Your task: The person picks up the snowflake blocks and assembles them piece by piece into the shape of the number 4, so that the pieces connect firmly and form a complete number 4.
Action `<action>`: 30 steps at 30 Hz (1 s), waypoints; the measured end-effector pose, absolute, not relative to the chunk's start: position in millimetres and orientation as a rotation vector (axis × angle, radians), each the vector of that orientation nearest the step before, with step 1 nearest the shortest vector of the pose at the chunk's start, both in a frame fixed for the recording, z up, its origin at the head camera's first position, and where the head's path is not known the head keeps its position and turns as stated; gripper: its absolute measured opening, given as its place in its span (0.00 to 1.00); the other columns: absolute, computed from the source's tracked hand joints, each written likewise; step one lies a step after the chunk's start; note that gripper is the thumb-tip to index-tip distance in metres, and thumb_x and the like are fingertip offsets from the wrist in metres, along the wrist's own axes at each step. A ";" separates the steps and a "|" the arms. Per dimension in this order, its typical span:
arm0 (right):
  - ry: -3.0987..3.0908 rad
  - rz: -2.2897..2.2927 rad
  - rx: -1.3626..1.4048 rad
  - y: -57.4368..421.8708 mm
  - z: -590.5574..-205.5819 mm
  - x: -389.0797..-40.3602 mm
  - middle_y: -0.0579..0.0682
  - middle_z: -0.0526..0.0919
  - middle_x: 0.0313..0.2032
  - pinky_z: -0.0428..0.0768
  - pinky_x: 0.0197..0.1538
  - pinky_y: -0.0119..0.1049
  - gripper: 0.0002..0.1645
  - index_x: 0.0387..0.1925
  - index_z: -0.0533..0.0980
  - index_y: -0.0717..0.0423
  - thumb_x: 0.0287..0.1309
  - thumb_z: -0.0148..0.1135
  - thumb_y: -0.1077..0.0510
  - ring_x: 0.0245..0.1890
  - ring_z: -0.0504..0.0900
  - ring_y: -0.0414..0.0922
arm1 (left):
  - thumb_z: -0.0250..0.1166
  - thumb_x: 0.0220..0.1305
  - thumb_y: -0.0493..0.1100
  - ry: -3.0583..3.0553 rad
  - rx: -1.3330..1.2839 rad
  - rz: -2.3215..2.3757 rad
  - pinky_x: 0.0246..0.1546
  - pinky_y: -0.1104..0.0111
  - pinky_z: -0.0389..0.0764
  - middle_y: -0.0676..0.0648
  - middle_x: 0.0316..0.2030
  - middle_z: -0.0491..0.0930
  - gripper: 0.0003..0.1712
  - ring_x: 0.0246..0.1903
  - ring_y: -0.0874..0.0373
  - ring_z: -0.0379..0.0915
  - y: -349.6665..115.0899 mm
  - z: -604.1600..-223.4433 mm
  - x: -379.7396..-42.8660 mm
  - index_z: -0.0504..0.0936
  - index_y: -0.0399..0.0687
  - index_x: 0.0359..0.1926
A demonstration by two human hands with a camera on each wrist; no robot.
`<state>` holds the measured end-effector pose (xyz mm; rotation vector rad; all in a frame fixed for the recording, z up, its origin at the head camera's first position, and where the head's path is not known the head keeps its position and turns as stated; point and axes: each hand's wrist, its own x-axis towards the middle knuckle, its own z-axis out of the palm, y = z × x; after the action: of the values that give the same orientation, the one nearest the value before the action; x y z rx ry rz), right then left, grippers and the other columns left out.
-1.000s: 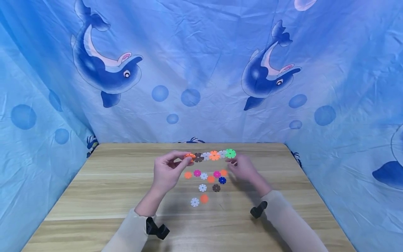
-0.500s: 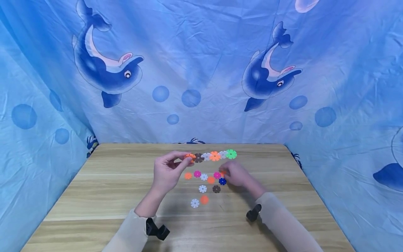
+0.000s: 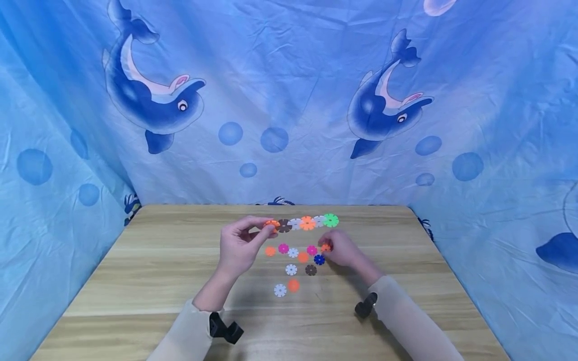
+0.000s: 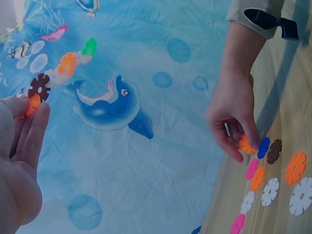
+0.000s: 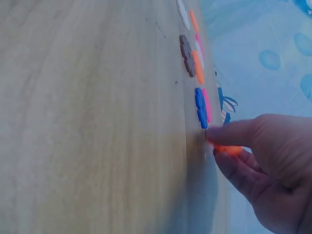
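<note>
My left hand pinches the orange end disc of a chain of notched plastic snowflake discs. From that end the chain runs through brown, white, orange and white to a green disc, held up above the table. Low over the table at the right end of the loose discs, my right hand pinches a single orange disc between thumb and fingers. In the right wrist view that orange disc is partly covered by the fingers. A dark blue disc and a pink disc lie right beside these fingertips.
Several more loose discs lie flat on the wooden table, among them a brown disc, a white disc and an orange disc. A blue dolphin-print curtain hangs around the back and sides.
My right hand has come down from beside the chain's green end to the loose discs and picked up the orange one at the right. The left hand and chain stay nearly still.
</note>
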<state>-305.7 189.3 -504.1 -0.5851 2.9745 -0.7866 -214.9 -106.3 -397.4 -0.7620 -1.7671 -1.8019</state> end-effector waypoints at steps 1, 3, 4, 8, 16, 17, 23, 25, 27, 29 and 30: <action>2.974 -0.811 -0.575 190.9 -504.4 -305.1 0.47 0.87 0.38 0.87 0.45 0.38 0.13 0.43 0.87 0.55 0.55 0.77 0.66 0.38 0.82 0.41 | 0.70 0.64 0.23 -1.766 -0.761 -1.803 0.27 0.71 0.89 0.35 0.35 0.90 0.07 0.32 0.66 0.91 -106.2 -397.7 -214.7 0.89 0.30 0.43; 2.969 -0.861 -0.539 193.7 -504.6 -303.2 0.46 0.88 0.37 0.87 0.45 0.37 0.12 0.42 0.87 0.55 0.55 0.78 0.65 0.37 0.83 0.40 | 0.70 0.64 0.23 -1.767 -0.757 -1.806 0.27 0.71 0.89 0.37 0.35 0.90 0.07 0.32 0.65 0.91 -106.0 -398.2 -214.7 0.89 0.30 0.43; 2.963 -0.891 -0.515 195.0 -504.4 -302.0 0.46 0.88 0.36 0.88 0.44 0.37 0.11 0.41 0.87 0.55 0.55 0.78 0.65 0.37 0.83 0.40 | 0.70 0.64 0.23 -1.767 -0.755 -1.811 0.27 0.71 0.89 0.38 0.35 0.91 0.08 0.32 0.65 0.91 -105.8 -398.5 -214.8 0.89 0.30 0.43; 2.927 -1.032 -0.418 199.5 -498.9 -297.4 0.47 0.89 0.36 0.89 0.45 0.37 0.11 0.44 0.88 0.57 0.57 0.76 0.65 0.37 0.85 0.41 | 0.70 0.64 0.23 -1.760 -0.756 -1.830 0.23 0.72 0.86 0.47 0.36 0.92 0.07 0.32 0.65 0.91 -105.2 -397.6 -215.1 0.89 0.30 0.43; 2.952 -1.107 -0.447 211.9 -476.2 -296.0 0.51 0.91 0.41 0.91 0.49 0.42 0.14 0.52 0.87 0.59 0.65 0.72 0.64 0.42 0.89 0.46 | 0.70 0.64 0.23 -1.773 -0.746 -1.825 0.21 0.73 0.85 0.59 0.36 0.91 0.07 0.32 0.66 0.91 -105.9 -395.0 -216.2 0.89 0.29 0.42; 2.961 -1.106 -0.452 213.4 -473.1 -295.5 0.52 0.91 0.42 0.91 0.49 0.43 0.14 0.52 0.87 0.59 0.65 0.72 0.64 0.42 0.89 0.46 | 0.70 0.64 0.23 -1.783 -0.742 -1.819 0.20 0.73 0.84 0.60 0.36 0.91 0.07 0.32 0.66 0.91 -106.2 -394.9 -216.2 0.89 0.30 0.42; 2.978 -1.119 -0.368 218.7 -451.9 -289.5 0.53 0.92 0.43 0.92 0.51 0.45 0.13 0.51 0.87 0.57 0.67 0.71 0.60 0.45 0.91 0.50 | 0.71 0.65 0.25 -1.798 -0.725 -1.815 0.17 0.73 0.82 0.50 0.34 0.91 0.07 0.32 0.66 0.91 -107.1 -395.4 -217.7 0.89 0.31 0.43; 2.977 -1.152 -0.350 218.7 -443.7 -286.9 0.55 0.92 0.44 0.92 0.50 0.44 0.13 0.51 0.86 0.58 0.67 0.72 0.59 0.46 0.91 0.51 | 0.71 0.65 0.25 -1.796 -0.715 -1.817 0.19 0.73 0.83 0.43 0.34 0.91 0.07 0.31 0.66 0.91 -107.5 -395.9 -218.4 0.90 0.31 0.43; 2.970 -1.207 -0.357 218.1 -435.5 -284.4 0.56 0.92 0.44 0.93 0.48 0.42 0.14 0.52 0.86 0.60 0.67 0.72 0.60 0.45 0.92 0.51 | 0.72 0.64 0.25 -1.801 -0.705 -1.815 0.21 0.73 0.85 0.38 0.34 0.90 0.07 0.31 0.65 0.91 -108.1 -396.3 -219.3 0.90 0.32 0.43; 2.948 -1.290 -0.373 217.3 -426.2 -281.2 0.57 0.92 0.44 0.93 0.46 0.39 0.15 0.52 0.86 0.61 0.66 0.73 0.61 0.44 0.93 0.51 | 0.72 0.64 0.25 -1.806 -0.698 -1.811 0.20 0.73 0.84 0.36 0.34 0.90 0.07 0.31 0.65 0.91 -108.9 -396.4 -219.9 0.90 0.32 0.43; 2.939 -1.337 -0.381 216.7 -421.5 -279.6 0.58 0.92 0.44 0.93 0.44 0.38 0.15 0.52 0.86 0.61 0.66 0.73 0.61 0.43 0.93 0.51 | 0.72 0.64 0.26 -1.809 -0.695 -1.809 0.18 0.74 0.82 0.37 0.34 0.90 0.07 0.31 0.65 0.91 -109.3 -396.6 -220.3 0.90 0.32 0.43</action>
<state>-279.6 216.7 -421.5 -0.3811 2.9389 -1.3368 -220.3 -109.3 -396.6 -0.6951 -1.8092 -1.8092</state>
